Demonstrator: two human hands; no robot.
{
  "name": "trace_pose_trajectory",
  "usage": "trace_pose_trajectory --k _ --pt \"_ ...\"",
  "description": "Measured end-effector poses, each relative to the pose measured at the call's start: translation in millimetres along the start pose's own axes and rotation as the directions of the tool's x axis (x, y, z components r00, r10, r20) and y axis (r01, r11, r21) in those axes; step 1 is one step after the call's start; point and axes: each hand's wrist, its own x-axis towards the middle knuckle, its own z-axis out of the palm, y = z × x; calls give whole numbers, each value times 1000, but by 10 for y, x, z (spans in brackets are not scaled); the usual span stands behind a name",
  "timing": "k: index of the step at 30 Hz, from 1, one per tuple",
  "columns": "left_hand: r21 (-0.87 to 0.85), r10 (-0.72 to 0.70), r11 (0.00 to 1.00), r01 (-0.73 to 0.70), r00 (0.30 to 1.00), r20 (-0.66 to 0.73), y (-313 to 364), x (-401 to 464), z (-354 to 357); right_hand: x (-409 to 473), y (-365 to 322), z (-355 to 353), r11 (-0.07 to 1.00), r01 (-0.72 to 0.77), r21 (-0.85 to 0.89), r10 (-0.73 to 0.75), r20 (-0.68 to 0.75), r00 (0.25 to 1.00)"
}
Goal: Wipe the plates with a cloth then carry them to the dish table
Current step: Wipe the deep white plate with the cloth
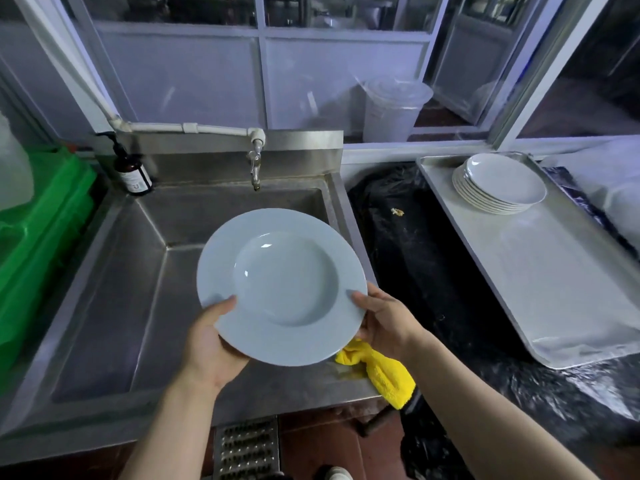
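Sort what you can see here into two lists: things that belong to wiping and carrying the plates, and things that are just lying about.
Belongs to the job:
- deep plate, held by left hand and right hand
- yellow cloth
- stack of plates
- metal tray

Just lying about:
- sink
- tap
- brown pump bottle
- lidded plastic bucket
- green crate

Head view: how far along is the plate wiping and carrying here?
Done, apparently: a stack of plates sits on the metal tray at right. In hand: both the left hand and right hand hold one plate over the sink; the yellow cloth lies on the sink edge. Left: carrying this plate over; no other unwiped plates show.
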Motion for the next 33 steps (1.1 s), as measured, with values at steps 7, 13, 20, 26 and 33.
trace_pose_trajectory --k 7,13,20,26,33 --pt "139 -213 970 200 973 85 10 341 393 -275 -40 -312 976 216 6 -212 -162 964" --pt "227 -306 937 265 936 171 -196 630 873 -668 -201 -941 902 399 166 -325 -349 879" --pt "180 -323 943 279 893 313 -693 926 1496 -1096 -551 -1857 818 543 189 -337 -607 719" --pt "134 -316 948 288 902 293 -1129 1169 1963 -1269 -1078 -2725 792 585 172 -309 -714 628" --pt "110 -279 960 259 930 240 -1357 1303 2204 -1120 -1443 -3361 780 589 210 -217 -793 569"
